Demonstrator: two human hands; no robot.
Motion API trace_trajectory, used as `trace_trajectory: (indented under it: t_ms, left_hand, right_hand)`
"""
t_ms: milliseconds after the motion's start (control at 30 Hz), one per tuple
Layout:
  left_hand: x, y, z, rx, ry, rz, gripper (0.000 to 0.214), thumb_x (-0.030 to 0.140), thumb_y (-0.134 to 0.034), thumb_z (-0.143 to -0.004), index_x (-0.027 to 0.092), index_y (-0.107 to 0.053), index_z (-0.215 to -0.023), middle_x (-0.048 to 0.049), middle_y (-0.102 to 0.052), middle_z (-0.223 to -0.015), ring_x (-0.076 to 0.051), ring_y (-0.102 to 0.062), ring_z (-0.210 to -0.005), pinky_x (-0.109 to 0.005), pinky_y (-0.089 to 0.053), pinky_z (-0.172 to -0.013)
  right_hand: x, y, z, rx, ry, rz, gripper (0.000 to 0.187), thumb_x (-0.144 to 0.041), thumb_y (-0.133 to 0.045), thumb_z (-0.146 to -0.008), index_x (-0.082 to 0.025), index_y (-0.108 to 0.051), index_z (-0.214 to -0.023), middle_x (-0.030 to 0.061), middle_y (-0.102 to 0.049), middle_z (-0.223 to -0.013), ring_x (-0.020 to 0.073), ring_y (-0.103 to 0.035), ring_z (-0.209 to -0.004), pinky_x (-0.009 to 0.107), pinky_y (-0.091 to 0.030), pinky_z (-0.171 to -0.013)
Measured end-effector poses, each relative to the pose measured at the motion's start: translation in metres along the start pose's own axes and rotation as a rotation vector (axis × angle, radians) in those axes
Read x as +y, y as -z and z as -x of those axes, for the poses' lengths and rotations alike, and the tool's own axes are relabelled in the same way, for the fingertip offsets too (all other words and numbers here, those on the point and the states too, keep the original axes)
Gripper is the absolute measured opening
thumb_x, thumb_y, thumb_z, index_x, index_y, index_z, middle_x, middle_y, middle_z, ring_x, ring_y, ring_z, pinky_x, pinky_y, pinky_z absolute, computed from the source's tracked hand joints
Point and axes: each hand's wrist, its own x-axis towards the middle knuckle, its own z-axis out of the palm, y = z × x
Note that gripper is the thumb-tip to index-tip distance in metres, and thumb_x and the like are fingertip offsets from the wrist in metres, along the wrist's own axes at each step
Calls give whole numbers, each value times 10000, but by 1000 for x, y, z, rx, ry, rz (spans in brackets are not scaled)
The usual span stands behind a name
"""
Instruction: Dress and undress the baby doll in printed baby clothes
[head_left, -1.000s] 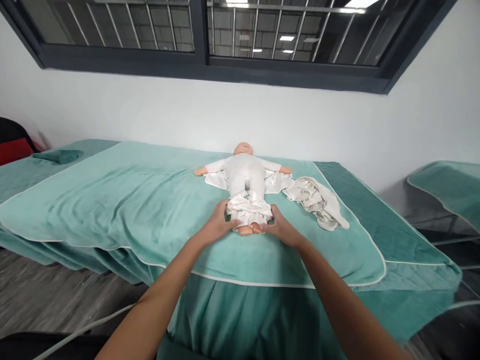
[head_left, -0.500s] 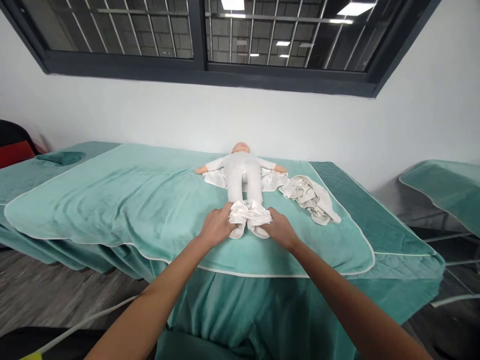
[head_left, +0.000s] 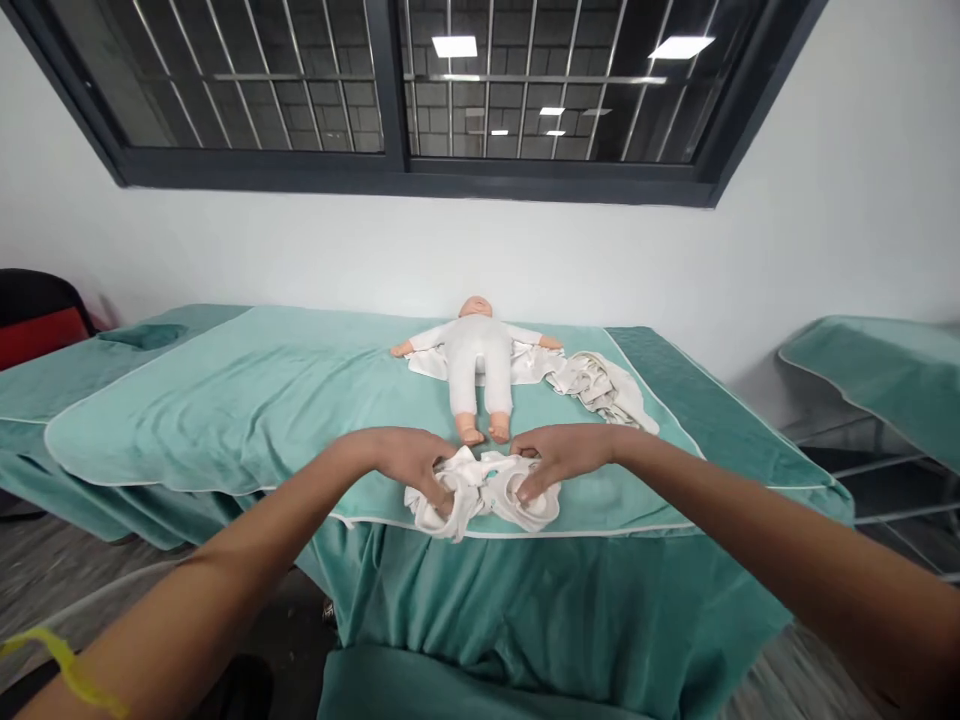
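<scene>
A baby doll (head_left: pixel 480 350) with a white cloth body lies on its back, arms spread and bare feet toward me. Just below its feet is a bunched pair of white baby pants (head_left: pixel 480 490), near the front edge of the bed. My left hand (head_left: pixel 424 465) grips the left leg part, thumb inside the fabric. On the other leg part my right hand (head_left: pixel 551 460) has the same hold, its thumb in the opening. A flat white garment (head_left: pixel 529 365) is spread under the doll's back and arms.
A crumpled white cloth (head_left: pixel 604 385) lies to the doll's right on the green bed cover (head_left: pixel 262 400). Behind the bed are a wall and a barred window (head_left: pixel 405 100). A red and black chair (head_left: pixel 37 315) stands at left, another green-covered bed (head_left: pixel 877 370) at right.
Both hands have drawn the bunched pants off the doll's lower legs and toward me, so its feet now show. The camera view has shifted slightly.
</scene>
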Motion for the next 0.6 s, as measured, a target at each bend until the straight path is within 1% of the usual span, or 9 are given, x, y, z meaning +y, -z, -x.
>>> trace_trajectory:
  t_ms: [67, 167, 233, 267, 300, 367, 433, 533, 600]
  left_hand:
    - [22, 8, 12, -38, 35, -71, 427, 501, -760, -605, 252, -699, -947, 33, -724, -890, -196, -628, -786, -234, -411, -634]
    - [54, 17, 28, 7, 51, -171, 422, 545, -772, -574, 256, -713, -874, 24, -716, -803, -192, -609, -698, -244, -372, -571]
    - [72, 21, 39, 59, 32, -231, 409, 563, -762, -584, 261, -709, -855, 26, -691, -727, -181, -580, -634, -250, -342, -542]
    - [80, 23, 45, 85, 23, -263, 384, 558, -758, -590, 260, -706, -826, 28, -666, -672, -173, -553, -591, -255, -322, -526]
    - [86, 24, 52, 109, 15, -293, 344, 539, -760, -592, 257, -700, -778, 30, -633, -616, -165, -521, -548, -261, -302, -514]
    - [97, 23, 64, 137, -2, -335, 258, 474, -777, -574, 256, -683, -674, 31, -582, -545, -157, -469, -495, -274, -290, -513]
    - [103, 17, 73, 163, 9, -373, 233, 414, -814, -504, 259, -653, -571, 29, -551, -495, -158, -445, -467, -294, -331, -556]
    - [101, 0, 76, 259, 45, -406, 321, 403, -855, -404, 258, -571, -437, 29, -477, -397, -175, -467, -459, -371, -405, -737]
    - [95, -12, 71, 380, 81, -420, 395, 462, -850, -427, 251, -518, -391, 28, -415, -345, -201, -517, -490, -429, -385, -865]
  right_hand:
    - [-24, 6, 10, -43, -46, 148, 457, -538, -780, -621, -231, -641, -929, -1, -655, -900, 194, -577, -770, 272, -361, -654]
    - [-60, 7, 20, 46, -173, 485, 438, -422, -822, -576, -261, -657, -949, -2, -669, -831, 209, -595, -702, 286, -347, -618]
    - [-82, 6, 27, 108, -228, 718, 430, -457, -836, -557, -244, -662, -888, 1, -624, -688, 213, -569, -634, 293, -323, -589]
    - [-92, 6, 30, 119, -221, 796, 430, -513, -826, -566, -233, -661, -848, 2, -592, -627, 212, -553, -609, 294, -311, -579]
    - [-100, 5, 35, 127, -181, 842, 437, -577, -795, -595, -225, -658, -816, 4, -568, -588, 209, -540, -596, 294, -301, -573]
    - [-113, 4, 44, 151, -33, 869, 461, -668, -687, -696, -221, -655, -803, 15, -568, -584, 200, -525, -598, 296, -291, -577]
    - [-119, -1, 53, 160, 111, 891, 489, -704, -594, -773, -222, -658, -821, 24, -586, -608, 193, -515, -611, 304, -297, -601]
    - [-120, -14, 61, 119, 180, 1026, 488, -696, -581, -800, -216, -659, -762, 18, -551, -549, 185, -481, -585, 332, -312, -659]
    - [-116, -24, 61, 111, 184, 1084, 453, -660, -638, -781, -216, -650, -690, 3, -496, -480, 177, -452, -552, 345, -309, -678]
